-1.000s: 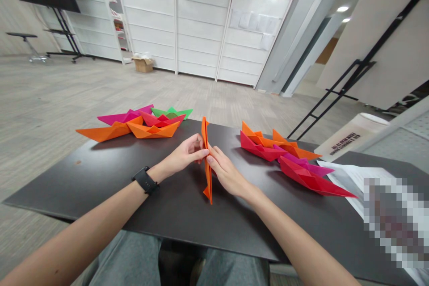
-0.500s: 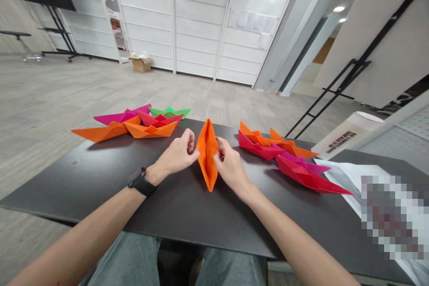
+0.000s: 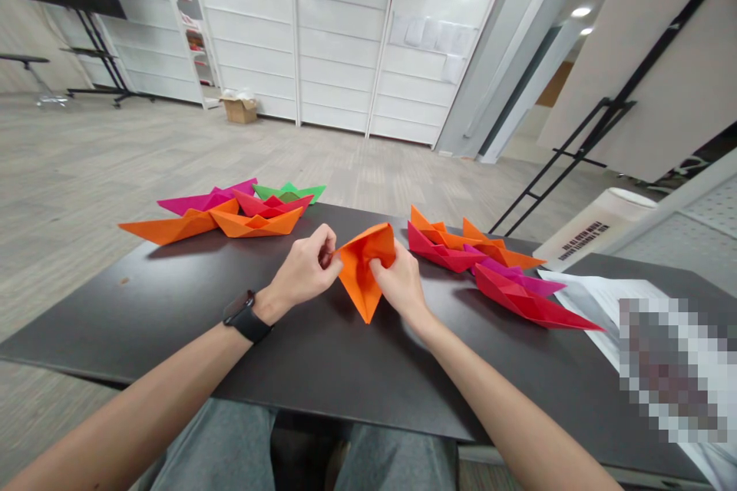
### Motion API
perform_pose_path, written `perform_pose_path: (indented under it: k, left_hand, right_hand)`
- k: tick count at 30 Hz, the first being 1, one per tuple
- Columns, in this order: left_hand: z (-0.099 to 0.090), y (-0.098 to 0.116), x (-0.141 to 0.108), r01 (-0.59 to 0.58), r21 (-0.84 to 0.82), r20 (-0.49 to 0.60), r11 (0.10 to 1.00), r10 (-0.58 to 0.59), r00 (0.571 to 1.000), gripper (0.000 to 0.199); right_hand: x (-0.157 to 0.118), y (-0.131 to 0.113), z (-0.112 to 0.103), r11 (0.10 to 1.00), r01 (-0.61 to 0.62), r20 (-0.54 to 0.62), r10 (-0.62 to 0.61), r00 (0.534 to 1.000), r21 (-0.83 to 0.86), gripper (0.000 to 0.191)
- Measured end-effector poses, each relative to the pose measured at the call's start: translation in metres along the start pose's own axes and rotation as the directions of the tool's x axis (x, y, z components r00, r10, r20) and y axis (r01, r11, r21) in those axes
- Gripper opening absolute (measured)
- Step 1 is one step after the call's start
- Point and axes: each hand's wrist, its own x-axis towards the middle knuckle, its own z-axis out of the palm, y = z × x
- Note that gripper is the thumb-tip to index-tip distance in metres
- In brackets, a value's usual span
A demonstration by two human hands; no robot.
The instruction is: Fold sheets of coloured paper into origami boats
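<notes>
A folded piece of orange paper point(image 3: 364, 265) is held between my hands above the dark table, its lower point facing me and its pocket spread wide. My right hand point(image 3: 401, 280) grips its right side, the thumb pressed into the fold and the other fingers behind. With fingers curled in a pinch, my left hand point(image 3: 308, 265) holds the paper's left edge. Folded paper boats stand on both sides: an orange boat point(image 3: 259, 224) nearest my left hand, and a red boat point(image 3: 441, 252) nearest my right.
More boats stand at left, including a green one point(image 3: 289, 192) and a magenta one point(image 3: 207, 200). At right are another red boat point(image 3: 530, 299), a white cylindrical container point(image 3: 599, 229) and white printed sheets point(image 3: 599, 295). The dark table point(image 3: 322, 376) ends just before my lap.
The orange paper has gone from a narrow, upright diamond to a wider, opened shape. My right thumb has moved into its fold, and its top has tilted to the right.
</notes>
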Motion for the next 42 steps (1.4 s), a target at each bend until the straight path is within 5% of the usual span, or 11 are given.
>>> perform_pose_path:
  k: [5, 13, 20, 27, 30, 36, 42]
  left_hand:
    - [0.004, 0.0, -0.005, -0.115, 0.012, 0.12, 0.993, 0.113, 0.986, 0.017]
    - [0.008, 0.001, -0.006, -0.096, 0.13, -0.127, 0.987, 0.113, 0.985, 0.021]
    - [0.012, 0.003, -0.005, -0.201, 0.142, -0.031, 0.969, 0.207, 0.978, 0.023]
    - [0.009, 0.004, -0.003, 0.008, 0.166, -0.219, 0.986, 0.029, 0.975, 0.027]
    - [0.009, 0.002, -0.002, 0.004, 0.156, -0.173, 0.988, 0.023, 0.985, 0.027]
    - [0.015, -0.002, -0.001, -0.074, 0.072, 0.092, 0.995, 0.067, 0.993, 0.021]
    - [0.01, -0.006, 0.003, 0.062, 0.071, 0.002, 0.996, -0.062, 0.998, 0.023]
  right_hand:
    - [-0.002, -0.002, 0.007, 0.997, -0.015, 0.026, 0.013, 1.0, 0.071, 0.016]
    - [0.007, 0.015, 0.01, 0.984, -0.048, -0.082, 0.062, 0.995, 0.169, 0.019]
    - [0.012, 0.028, 0.022, 0.956, -0.119, 0.026, 0.117, 0.993, 0.269, 0.032]
    - [0.02, 0.041, 0.016, 0.96, -0.156, 0.006, 0.159, 0.987, 0.231, 0.027]
    - [0.022, 0.041, 0.013, 0.961, -0.155, -0.01, 0.162, 0.987, 0.229, 0.024]
    - [0.014, 0.028, 0.015, 0.968, -0.131, 0.007, 0.133, 0.991, 0.213, 0.03]
    - [0.016, 0.029, 0.011, 0.993, -0.111, 0.091, 0.107, 0.99, 0.035, 0.023]
